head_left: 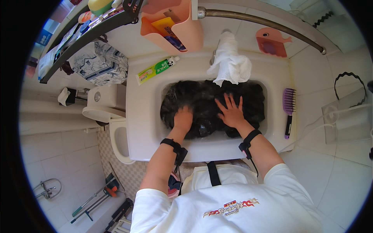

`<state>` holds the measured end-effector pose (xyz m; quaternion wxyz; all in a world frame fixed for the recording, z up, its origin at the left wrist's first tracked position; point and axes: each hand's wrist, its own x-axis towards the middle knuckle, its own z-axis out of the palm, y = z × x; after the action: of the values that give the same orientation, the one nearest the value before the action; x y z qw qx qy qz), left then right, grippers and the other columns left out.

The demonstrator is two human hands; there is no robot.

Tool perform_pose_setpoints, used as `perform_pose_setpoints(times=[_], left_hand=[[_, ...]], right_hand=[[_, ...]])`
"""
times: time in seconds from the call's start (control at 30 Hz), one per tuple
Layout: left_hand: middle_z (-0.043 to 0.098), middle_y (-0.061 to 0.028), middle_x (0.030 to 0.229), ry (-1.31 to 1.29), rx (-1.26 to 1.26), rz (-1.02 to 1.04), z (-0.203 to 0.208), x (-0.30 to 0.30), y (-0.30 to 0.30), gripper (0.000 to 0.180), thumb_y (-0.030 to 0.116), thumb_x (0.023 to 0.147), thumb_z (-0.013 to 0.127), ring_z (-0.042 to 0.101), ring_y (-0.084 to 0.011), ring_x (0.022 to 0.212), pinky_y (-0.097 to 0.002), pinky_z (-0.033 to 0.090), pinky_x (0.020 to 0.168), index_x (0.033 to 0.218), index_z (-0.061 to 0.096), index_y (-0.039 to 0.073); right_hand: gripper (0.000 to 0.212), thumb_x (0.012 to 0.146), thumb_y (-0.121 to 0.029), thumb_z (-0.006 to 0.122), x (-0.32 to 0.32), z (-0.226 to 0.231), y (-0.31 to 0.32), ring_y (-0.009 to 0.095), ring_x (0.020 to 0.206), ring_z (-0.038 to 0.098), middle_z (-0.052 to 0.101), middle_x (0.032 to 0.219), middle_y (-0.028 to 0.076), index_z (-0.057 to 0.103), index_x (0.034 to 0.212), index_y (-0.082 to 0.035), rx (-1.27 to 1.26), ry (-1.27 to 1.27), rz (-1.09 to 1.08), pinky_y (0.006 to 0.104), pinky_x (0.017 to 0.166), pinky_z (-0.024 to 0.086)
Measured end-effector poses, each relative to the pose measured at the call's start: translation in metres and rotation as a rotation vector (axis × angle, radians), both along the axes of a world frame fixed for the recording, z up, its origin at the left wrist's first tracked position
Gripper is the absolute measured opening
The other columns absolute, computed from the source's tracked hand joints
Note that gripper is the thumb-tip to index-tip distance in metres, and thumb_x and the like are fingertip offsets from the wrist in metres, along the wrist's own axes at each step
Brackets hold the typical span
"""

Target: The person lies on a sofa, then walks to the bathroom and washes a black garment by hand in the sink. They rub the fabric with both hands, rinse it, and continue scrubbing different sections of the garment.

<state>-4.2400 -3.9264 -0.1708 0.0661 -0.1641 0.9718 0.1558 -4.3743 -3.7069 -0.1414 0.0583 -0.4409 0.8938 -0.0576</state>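
Note:
Dark, soaked black clothing fills the basin of a white sink, with cloudy water around its edges. My left hand is closed on the clothing at the basin's left part, fingers curled down into it and their tips hidden. To the right, my right hand lies palm down on the same wet cloth, fingers spread. A black band circles each of my wrists. Behind the basin a white cloth is draped over the faucet, most of which it covers.
A green and yellow toothpaste tube lies on the back left rim. On the right rim rests a purple hairbrush. A pink holder, a metal bar and a loaded shelf surround the back. A toilet stands at left.

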Motion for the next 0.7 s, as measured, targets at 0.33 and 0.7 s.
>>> perform_pose_setpoints(times=[0.33, 0.7], left_hand=[[0.067, -0.0128, 0.087, 0.791, 0.776, 0.286, 0.144, -0.027, 0.059, 0.022, 0.005, 0.077, 0.066, 0.066, -0.0232, 0.085, -0.0319, 0.05, 0.08, 0.099, 0.065, 0.0], [0.062, -0.0219, 0.099, 0.55, 0.556, 0.69, 0.03, -0.037, 0.056, 0.029, 0.026, 0.077, 0.071, 0.058, -0.0376, 0.097, -0.0455, 0.046, 0.086, 0.09, 0.071, 0.0]], right_hand=[[0.04, 0.092, -0.048, 0.061, 0.037, 0.069, -0.089, 0.021, 0.093, 0.061, 0.063, 0.094, 0.007, 0.06, 0.116, -0.017, -1.475, -2.124, -0.894, 0.0346, 0.084, 0.05], [0.041, 0.099, -0.041, 0.048, 0.048, 0.042, -0.079, 0.026, 0.106, 0.058, 0.061, 0.114, 0.007, 0.056, 0.125, -0.01, -1.04, -2.001, -1.166, 0.047, 0.092, 0.048]])
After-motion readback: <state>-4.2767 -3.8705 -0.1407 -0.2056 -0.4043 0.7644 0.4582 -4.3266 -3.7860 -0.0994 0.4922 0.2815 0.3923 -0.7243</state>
